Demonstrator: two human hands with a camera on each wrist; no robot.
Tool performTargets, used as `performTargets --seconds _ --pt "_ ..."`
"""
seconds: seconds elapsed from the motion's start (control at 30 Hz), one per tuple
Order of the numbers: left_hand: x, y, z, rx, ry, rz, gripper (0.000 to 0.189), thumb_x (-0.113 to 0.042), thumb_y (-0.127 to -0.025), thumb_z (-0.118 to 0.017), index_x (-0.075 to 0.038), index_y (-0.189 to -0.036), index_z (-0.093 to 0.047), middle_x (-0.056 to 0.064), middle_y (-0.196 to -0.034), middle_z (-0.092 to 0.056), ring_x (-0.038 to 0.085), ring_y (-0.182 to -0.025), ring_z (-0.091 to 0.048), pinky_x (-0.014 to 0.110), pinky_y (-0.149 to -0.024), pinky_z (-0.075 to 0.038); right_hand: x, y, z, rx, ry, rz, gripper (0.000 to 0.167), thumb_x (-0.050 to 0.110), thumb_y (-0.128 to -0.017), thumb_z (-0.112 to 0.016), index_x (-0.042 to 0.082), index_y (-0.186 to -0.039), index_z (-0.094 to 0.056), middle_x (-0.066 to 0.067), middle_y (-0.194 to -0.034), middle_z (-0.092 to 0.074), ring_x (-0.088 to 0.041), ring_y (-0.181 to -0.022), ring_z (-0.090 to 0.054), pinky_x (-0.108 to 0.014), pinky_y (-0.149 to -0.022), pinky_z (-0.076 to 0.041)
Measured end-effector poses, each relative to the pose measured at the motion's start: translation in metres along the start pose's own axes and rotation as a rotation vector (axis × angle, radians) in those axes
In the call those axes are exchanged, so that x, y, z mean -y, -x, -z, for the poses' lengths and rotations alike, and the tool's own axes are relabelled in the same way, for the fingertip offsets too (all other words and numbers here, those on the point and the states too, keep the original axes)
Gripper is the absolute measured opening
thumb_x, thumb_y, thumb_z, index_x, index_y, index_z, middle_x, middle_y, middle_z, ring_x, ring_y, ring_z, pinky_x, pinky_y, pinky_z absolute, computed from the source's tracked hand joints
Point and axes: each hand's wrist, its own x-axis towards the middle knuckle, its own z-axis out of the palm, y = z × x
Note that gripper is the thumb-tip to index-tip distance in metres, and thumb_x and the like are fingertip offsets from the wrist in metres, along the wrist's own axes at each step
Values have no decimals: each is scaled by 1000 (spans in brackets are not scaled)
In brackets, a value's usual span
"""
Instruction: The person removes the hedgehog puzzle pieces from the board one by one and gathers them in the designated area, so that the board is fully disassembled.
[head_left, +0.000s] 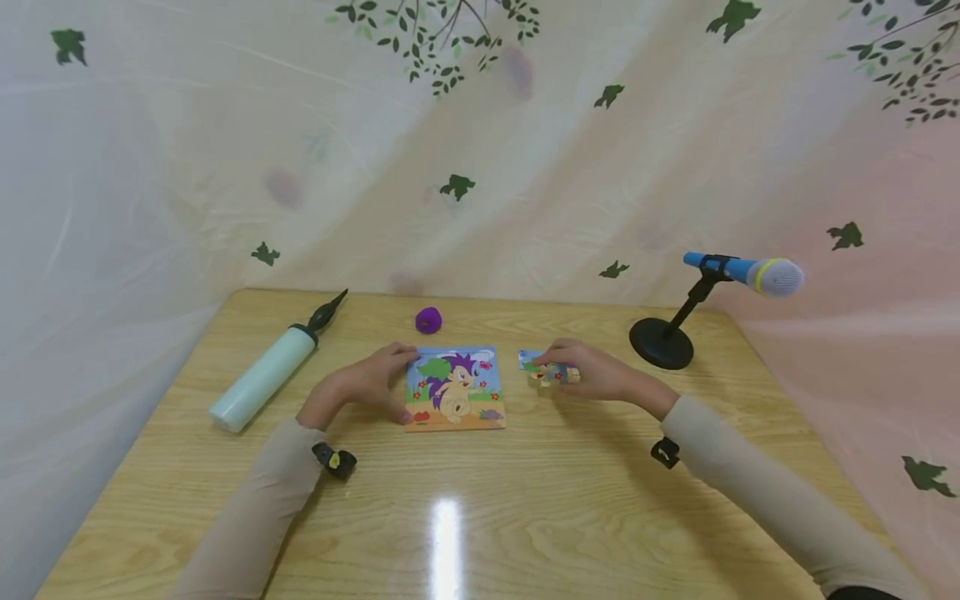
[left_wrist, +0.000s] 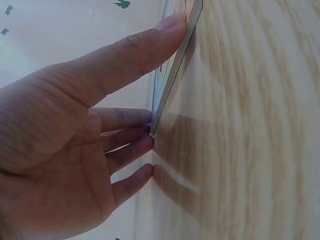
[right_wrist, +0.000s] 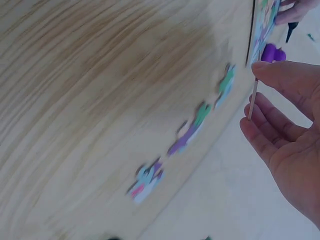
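Pump left of puzzle, microphone right

Your picture board shows a purple-and-cream hedgehog over blue, green and orange; your puzzle pieces carry purple, green and pale blue — your sleeves are beige; you face a yellow-ringed blue microphone, a mint pump, yellowish wood-grained table and pale cloth with dark-green leaves.

Picture board, one: thin, near-square; purple-spined hedgehog, blue sky, orange ground; lies face up, image upright. Loose puzzle pieces, three: irregular outlines, multicoloured; lie in a row right of the board. Thin piece, one: pinched, edge-on in the right-wrist view.
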Motion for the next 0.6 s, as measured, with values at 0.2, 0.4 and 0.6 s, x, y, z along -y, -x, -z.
performTargets --seconds 0.2,0.4,0.6 --pt "0 1 0 1 7 4 109 -36 -75 -91 -1 -159 -30 23 -163 -27 47 -151 -24 64 -123 -26 -15 19 8 8 42 -28 42 -3 -89 -70 -4 -131 -65 -18 -116 -65 -27 -100 -61 -47 -81 -58" --pt "2 0 -1 2 0 9 109 -37 -75 -90 -3 -159 -30 23 -163 -27 47 -152 -24 65 -123 -26 -24 39 14 26 36 -50 42 -6 -88 -71 -5 -130 -65 -19 -115 -64 -31 -100 -62 -51 -81 -58" --pt "0 0 -1 3 -3 17 109 -37 -75 -90 -3 -159 -30 22 -163 -27 47 -152 -24 65 -123 -27 -31 57 17 56 42 -88 41 -6 -88 -70 -4 -129 -66 -17 -113 -66 -25 -95 -60 -49 -80 -57"
